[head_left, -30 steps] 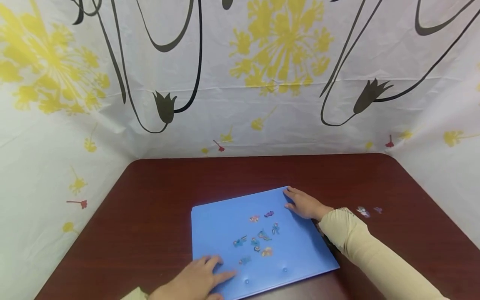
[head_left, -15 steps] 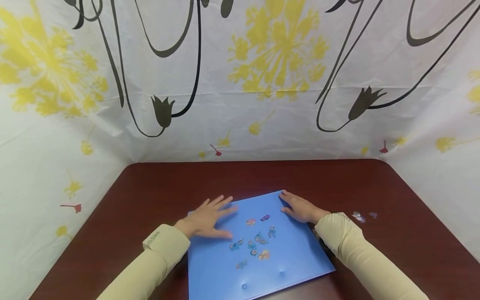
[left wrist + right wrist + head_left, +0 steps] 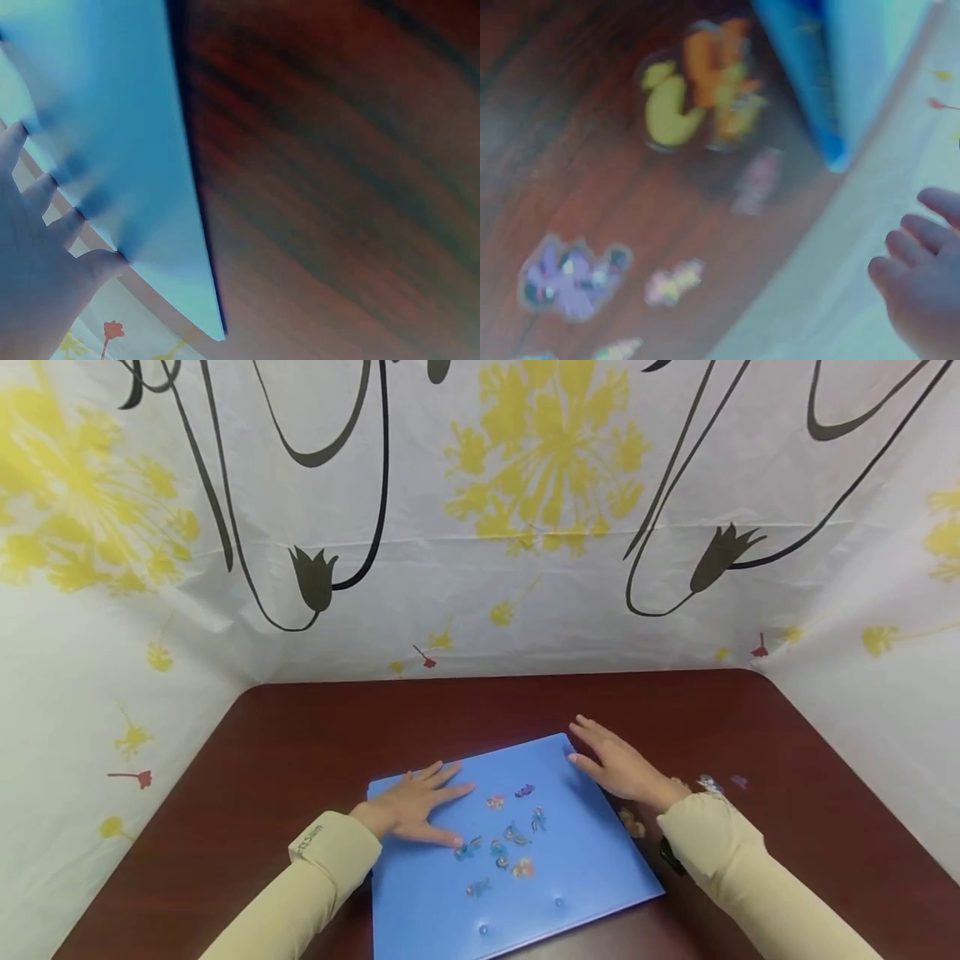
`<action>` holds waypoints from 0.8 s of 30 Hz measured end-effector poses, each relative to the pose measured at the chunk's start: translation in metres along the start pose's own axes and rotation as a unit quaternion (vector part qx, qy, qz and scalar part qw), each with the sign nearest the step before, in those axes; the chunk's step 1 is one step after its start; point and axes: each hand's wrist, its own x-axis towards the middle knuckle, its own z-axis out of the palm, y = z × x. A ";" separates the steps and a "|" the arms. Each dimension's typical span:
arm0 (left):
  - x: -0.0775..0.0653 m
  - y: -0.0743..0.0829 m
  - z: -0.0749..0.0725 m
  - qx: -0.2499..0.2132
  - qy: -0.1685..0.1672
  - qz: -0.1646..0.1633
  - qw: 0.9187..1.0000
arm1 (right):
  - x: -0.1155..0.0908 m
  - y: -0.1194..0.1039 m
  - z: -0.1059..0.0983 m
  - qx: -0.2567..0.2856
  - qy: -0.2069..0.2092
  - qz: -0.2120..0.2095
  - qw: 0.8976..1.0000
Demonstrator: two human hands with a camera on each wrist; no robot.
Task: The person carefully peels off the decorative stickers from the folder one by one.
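A flat blue folder (image 3: 592, 852) lies slightly turned on the table, with several small pony stickers (image 3: 516, 833) scattered over its middle. My left hand (image 3: 416, 806) rests on its left side with the fingers spread, the thumb beside a blue pony sticker (image 3: 467, 848). At the far right corner, my right hand (image 3: 618, 766) hovers with straight fingers and holds nothing. In the right wrist view that hand (image 3: 930, 270) is apart from the folder (image 3: 817, 82). An orange and yellow pony sticker (image 3: 705, 90) lies on the table beside the folder's edge.
More loose stickers, among them a purple pony (image 3: 574, 277), lie on the dark red wooden table (image 3: 300, 735) to the right, partly hidden by my right forearm. A white patterned cloth (image 3: 450, 568) hangs around the table's back and sides.
My left hand has moved from the folder's near left part up to its far left side and settled there. My right hand has lifted off the far right corner and shifted right.
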 end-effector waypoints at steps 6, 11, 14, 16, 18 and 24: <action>0.001 -0.001 0.000 -0.005 0.014 -0.005 1.000 | -0.044 -0.030 -0.003 -0.009 0.051 -0.049 0.997; 0.001 -0.002 0.001 0.001 0.018 -0.015 1.000 | -0.095 -0.067 0.025 -0.059 0.007 -0.157 0.986; 0.001 -0.004 0.000 0.007 0.021 -0.022 1.000 | -0.113 -0.081 0.042 -0.093 -0.039 -0.225 0.969; -0.001 -0.004 0.000 0.006 0.022 -0.025 0.999 | -0.119 -0.083 0.051 -0.110 -0.064 -0.256 0.958; -0.003 -0.004 -0.001 0.000 0.023 -0.029 0.999 | -0.121 -0.082 0.057 -0.120 -0.079 -0.270 0.952; -0.014 -0.004 0.001 -0.012 0.026 -0.057 0.998 | -0.119 -0.079 0.053 -0.090 -0.113 -0.242 0.959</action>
